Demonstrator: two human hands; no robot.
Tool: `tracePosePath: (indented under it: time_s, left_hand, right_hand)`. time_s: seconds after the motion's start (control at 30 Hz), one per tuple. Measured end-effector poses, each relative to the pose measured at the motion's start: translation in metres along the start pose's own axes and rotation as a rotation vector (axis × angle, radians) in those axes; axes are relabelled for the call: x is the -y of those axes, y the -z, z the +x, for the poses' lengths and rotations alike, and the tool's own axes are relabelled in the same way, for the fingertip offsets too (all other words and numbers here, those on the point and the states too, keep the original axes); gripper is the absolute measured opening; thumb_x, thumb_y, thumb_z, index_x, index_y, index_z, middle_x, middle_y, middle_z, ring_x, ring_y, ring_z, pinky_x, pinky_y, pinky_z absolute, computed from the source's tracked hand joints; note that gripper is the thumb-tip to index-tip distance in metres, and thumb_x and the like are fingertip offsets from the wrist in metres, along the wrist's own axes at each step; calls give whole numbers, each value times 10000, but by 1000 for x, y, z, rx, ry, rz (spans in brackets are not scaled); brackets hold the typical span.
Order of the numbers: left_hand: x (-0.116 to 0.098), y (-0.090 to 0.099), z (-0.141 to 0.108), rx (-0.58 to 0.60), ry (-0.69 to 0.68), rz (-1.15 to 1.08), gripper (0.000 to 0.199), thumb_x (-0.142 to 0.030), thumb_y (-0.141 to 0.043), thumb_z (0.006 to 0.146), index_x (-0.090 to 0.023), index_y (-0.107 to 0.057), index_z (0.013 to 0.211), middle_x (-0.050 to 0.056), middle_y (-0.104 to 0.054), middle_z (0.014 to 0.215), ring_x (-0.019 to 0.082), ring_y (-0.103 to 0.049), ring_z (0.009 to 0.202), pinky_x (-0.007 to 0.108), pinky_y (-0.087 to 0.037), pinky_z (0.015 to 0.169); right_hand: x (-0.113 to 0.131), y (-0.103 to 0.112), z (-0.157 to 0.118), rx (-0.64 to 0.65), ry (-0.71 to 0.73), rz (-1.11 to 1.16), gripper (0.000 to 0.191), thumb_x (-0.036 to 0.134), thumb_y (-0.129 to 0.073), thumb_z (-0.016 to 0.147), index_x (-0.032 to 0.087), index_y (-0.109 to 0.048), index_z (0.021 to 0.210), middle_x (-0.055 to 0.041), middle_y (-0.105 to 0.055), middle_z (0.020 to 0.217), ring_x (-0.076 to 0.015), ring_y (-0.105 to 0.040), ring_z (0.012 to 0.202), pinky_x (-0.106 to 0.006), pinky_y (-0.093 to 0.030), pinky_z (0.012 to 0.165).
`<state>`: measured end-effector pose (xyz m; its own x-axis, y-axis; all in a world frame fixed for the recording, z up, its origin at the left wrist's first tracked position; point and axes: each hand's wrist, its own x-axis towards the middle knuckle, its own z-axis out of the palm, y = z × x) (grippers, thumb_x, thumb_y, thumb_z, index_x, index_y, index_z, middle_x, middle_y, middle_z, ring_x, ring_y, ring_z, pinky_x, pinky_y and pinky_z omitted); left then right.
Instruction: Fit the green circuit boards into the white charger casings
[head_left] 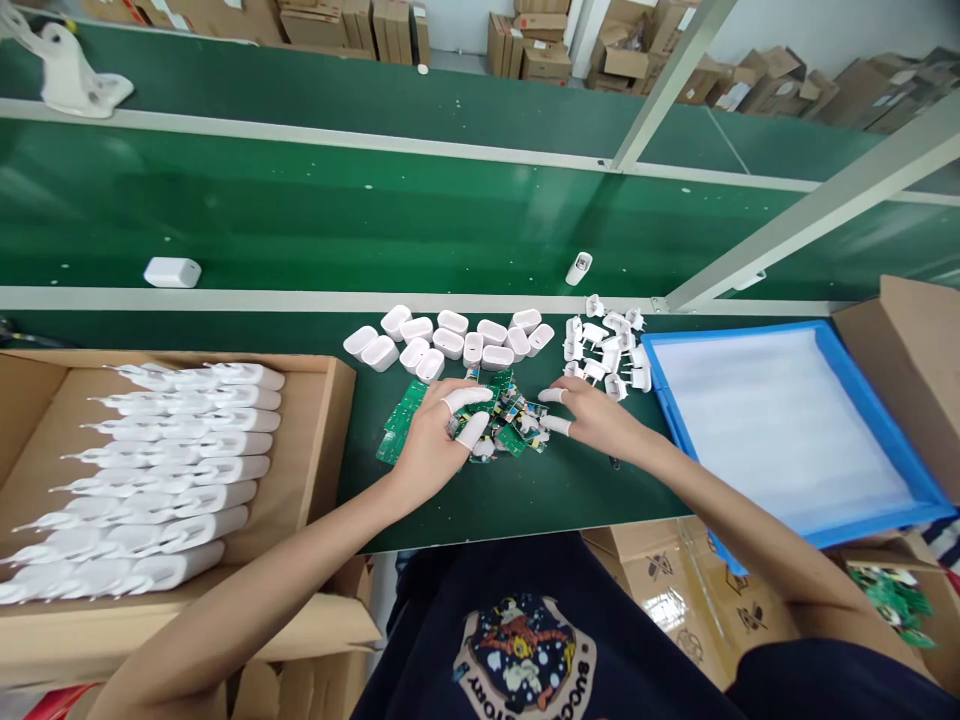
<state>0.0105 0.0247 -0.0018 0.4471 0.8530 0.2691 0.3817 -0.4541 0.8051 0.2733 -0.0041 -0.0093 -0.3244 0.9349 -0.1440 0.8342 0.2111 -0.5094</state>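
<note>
A heap of small circuit boards (511, 412) with mounted parts lies on the green bench in front of me. My left hand (439, 430) reaches over its left side, white-capped thumb and index finger apart and touching the boards; its other fingers are hidden. Under and beside that hand are flat green board panels (401, 420). At the heap's right edge, my right hand (589, 412) has its white-capped thumb and index finger spread, with nothing visible between them. Behind the heap stand several white oval charger housings (450, 342). White plug pieces (611, 345) lie behind my right hand.
At left, a cardboard box (319, 450) holds rows of white parts. A blue-rimmed tray (667, 390) with a white bottom sits at right, by a carton (919, 370). A white housing (171, 272) and a smaller white piece (579, 268) lie farther back. A metal post (810, 210) slants at right.
</note>
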Motion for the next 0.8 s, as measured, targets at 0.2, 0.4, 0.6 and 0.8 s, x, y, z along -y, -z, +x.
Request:
tracePosePath:
  time_s: [0.2,0.4,0.6,0.8]
  left_hand:
    - [1,-1,0,28,-123,59,191,-183,-575,861,-233,-605,1043,50,-641,1074,217,-581,1021,419,-508,886]
    - [0,-2,-4,127,-226,87,644,-351,-695,798,-257,-392,1359,120,-495,1306,291,-446,1215,502,-429,1010]
    - [-8,-1,-8,220,-232,-188,689,-478,-752,708,-302,-465,1310,101,-494,1331,308,-438,1242,509,-391,1048]
    - [-17,-3,-13,106,-297,-236,528,-358,-749,733,-218,-535,1195,112,-592,1177,266,-509,1136,473,-449,972]
  right_hand:
    - [-8,6,9,-40,-37,187,203,264,-495,849,166,-659,781,-89,-644,863,-240,-594,832,-392,-477,772]
    - [26,23,-4,-6,-142,548,236,327,-511,844,169,-595,690,-31,-612,738,-165,-586,696,-295,-472,656]
    - [74,-4,-15,131,-204,1391,218,360,-695,763,147,-653,746,-14,-593,721,-118,-524,649,-259,-450,642]
    - [84,-18,-13,21,-226,1351,318,451,-610,845,149,-640,751,-20,-577,713,-118,-501,652,-263,-449,656]
